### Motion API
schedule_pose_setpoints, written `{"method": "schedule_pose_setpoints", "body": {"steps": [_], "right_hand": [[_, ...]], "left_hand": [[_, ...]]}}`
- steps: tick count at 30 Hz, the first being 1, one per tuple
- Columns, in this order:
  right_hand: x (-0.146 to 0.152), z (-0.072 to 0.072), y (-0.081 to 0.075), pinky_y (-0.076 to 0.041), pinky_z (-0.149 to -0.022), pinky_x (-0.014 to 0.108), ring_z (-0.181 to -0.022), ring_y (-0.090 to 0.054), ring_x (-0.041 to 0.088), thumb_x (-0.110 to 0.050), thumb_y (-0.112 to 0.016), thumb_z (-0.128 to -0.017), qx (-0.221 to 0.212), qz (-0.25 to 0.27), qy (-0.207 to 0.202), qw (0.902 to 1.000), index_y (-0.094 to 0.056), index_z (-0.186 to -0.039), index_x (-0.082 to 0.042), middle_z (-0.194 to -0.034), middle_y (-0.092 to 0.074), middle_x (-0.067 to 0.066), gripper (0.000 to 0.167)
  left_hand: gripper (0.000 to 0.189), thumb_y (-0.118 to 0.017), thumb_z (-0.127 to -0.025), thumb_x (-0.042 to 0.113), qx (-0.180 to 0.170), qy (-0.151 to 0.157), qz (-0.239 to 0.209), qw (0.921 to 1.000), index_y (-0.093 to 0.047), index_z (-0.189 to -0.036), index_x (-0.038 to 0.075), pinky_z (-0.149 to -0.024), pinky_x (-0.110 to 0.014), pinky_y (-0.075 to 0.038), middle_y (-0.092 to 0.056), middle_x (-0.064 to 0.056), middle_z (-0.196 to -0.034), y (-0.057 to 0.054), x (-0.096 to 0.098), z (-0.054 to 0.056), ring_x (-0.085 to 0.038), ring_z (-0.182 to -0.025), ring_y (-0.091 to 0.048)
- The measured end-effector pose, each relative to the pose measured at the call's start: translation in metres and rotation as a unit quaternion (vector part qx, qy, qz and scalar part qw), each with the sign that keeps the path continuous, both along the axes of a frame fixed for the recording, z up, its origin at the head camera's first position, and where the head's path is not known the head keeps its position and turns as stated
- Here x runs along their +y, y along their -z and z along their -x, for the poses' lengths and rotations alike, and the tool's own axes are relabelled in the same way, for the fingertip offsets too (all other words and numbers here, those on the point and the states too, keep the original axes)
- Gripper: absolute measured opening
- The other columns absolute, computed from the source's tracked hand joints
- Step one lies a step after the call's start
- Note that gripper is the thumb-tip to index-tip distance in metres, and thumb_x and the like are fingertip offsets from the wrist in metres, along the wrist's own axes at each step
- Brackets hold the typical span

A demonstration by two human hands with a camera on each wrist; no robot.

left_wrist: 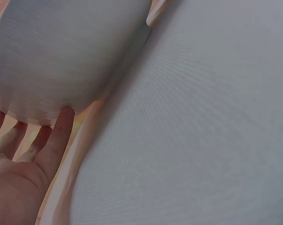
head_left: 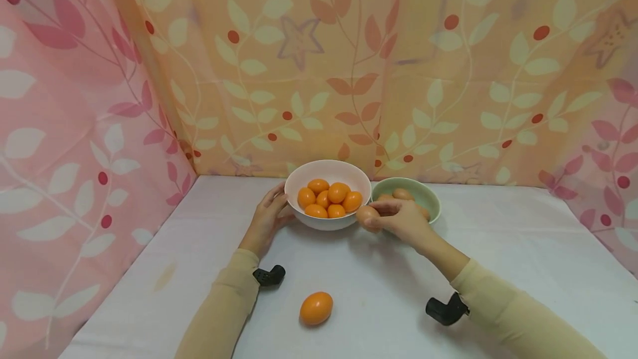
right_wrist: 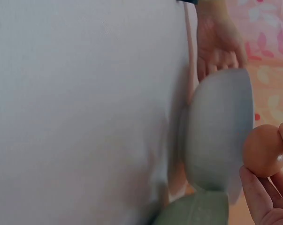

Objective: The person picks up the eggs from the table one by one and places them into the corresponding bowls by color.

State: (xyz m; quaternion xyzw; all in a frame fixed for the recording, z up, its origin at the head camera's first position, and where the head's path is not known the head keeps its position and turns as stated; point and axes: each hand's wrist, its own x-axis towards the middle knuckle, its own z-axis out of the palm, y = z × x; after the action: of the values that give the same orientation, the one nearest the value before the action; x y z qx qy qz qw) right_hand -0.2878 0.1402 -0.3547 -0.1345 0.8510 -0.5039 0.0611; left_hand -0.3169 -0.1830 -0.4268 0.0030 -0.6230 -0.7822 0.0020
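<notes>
A white bowl point(head_left: 324, 224) holds several glossy orange egg-shaped pieces point(head_left: 339, 193). My left hand point(head_left: 267, 221) touches the bowl's left side; the left wrist view shows the fingertips point(left_wrist: 66, 115) against its outer wall. With thumb and fingers, my right hand point(head_left: 406, 225) pinches a brown egg point(head_left: 368, 218) at the front right of the white bowl's rim. In the right wrist view this egg point(right_wrist: 264, 151) is raised at rim height. Just behind my right hand stands a light green bowl point(head_left: 435, 201) with several brown eggs point(head_left: 402, 194), partly hidden by the hand.
One more orange egg-shaped piece point(head_left: 316, 308) lies on the white tablecloth point(head_left: 369, 303) near the front, between the forearms. A floral curtain point(head_left: 309, 71) hangs behind the table. The two bowls stand side by side near the back edge.
</notes>
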Motion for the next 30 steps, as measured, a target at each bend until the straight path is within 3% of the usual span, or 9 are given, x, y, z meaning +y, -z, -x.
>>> {"method": "schedule_pose_setpoints", "body": {"steps": [5, 10, 14, 17, 21, 24, 30], "right_hand": [[0.015, 0.003, -0.013, -0.049, -0.083, 0.013, -0.110, -0.065, 0.020, -0.030, -0.080, -0.084, 0.010, 0.007, 0.029, 0.9995, -0.066, -0.127, -0.001, -0.122, -0.071, 0.016, 0.053], [0.029, 0.009, -0.019, -0.048, -0.085, 0.017, -0.120, -0.059, 0.026, -0.040, -0.079, -0.083, -0.007, -0.011, 0.065, 0.9978, -0.065, -0.131, -0.007, -0.127, -0.068, 0.016, 0.060], [0.040, 0.016, -0.015, -0.046, -0.087, 0.021, -0.122, -0.056, 0.028, -0.044, -0.077, -0.084, -0.010, -0.025, 0.079, 0.9965, -0.064, -0.133, -0.007, -0.131, -0.065, 0.016, 0.063], [0.047, 0.022, -0.012, -0.049, -0.083, 0.016, -0.111, -0.063, 0.015, -0.044, -0.078, -0.083, -0.013, -0.019, 0.087, 0.9959, -0.062, -0.134, -0.005, -0.132, -0.065, 0.017, 0.065], [0.053, 0.029, -0.008, -0.048, -0.077, 0.010, -0.111, -0.063, 0.013, -0.044, -0.079, -0.083, -0.020, -0.017, 0.101, 0.9945, -0.061, -0.135, -0.003, -0.134, -0.063, 0.018, 0.069], [0.058, 0.033, -0.004, -0.045, -0.078, 0.009, -0.126, -0.053, 0.027, -0.043, -0.077, -0.084, -0.016, -0.030, 0.107, 0.9937, -0.060, -0.135, -0.002, -0.138, -0.060, 0.020, 0.068], [0.063, 0.041, 0.002, -0.043, -0.092, 0.022, -0.131, -0.048, 0.031, -0.040, -0.076, -0.087, -0.019, -0.041, 0.111, 0.9928, -0.059, -0.135, 0.000, -0.140, -0.058, 0.021, 0.065]], "left_hand": [[0.051, -0.056, -0.101, 0.027, 0.000, -0.002, 0.000, 1.0000, -0.043, -0.150, 0.023, -0.103, -0.045, -0.050, -0.040, 0.003, -0.157, -0.001, 0.000, 0.000, -0.025, -0.136, -0.046], [0.051, -0.055, -0.102, 0.026, -0.002, -0.006, -0.001, 1.0000, -0.041, -0.151, 0.022, -0.101, -0.043, -0.052, -0.039, 0.001, -0.158, 0.000, 0.000, 0.001, -0.027, -0.135, -0.047], [0.050, -0.055, -0.102, 0.026, -0.005, -0.003, -0.003, 1.0000, -0.043, -0.150, 0.023, -0.100, -0.041, -0.052, -0.040, 0.003, -0.157, -0.001, 0.000, 0.000, -0.025, -0.135, -0.048], [0.050, -0.055, -0.102, 0.027, -0.001, 0.001, -0.003, 1.0000, -0.043, -0.150, 0.023, -0.100, -0.040, -0.052, -0.041, 0.003, -0.156, -0.001, 0.001, -0.002, -0.025, -0.135, -0.047], [0.050, -0.055, -0.102, 0.027, 0.002, 0.002, -0.003, 1.0000, -0.043, -0.150, 0.023, -0.098, -0.039, -0.053, -0.041, 0.003, -0.156, -0.001, 0.001, -0.002, -0.025, -0.134, -0.047], [0.049, -0.055, -0.102, 0.027, 0.005, 0.001, -0.002, 1.0000, -0.043, -0.150, 0.023, -0.096, -0.037, -0.053, -0.040, 0.002, -0.156, 0.000, 0.001, -0.002, -0.025, -0.133, -0.048], [0.051, -0.055, -0.102, 0.027, 0.006, -0.002, -0.001, 1.0000, -0.042, -0.151, 0.021, -0.092, -0.035, -0.054, -0.040, -0.001, -0.157, 0.000, 0.002, 0.000, -0.024, -0.132, -0.048]]}}
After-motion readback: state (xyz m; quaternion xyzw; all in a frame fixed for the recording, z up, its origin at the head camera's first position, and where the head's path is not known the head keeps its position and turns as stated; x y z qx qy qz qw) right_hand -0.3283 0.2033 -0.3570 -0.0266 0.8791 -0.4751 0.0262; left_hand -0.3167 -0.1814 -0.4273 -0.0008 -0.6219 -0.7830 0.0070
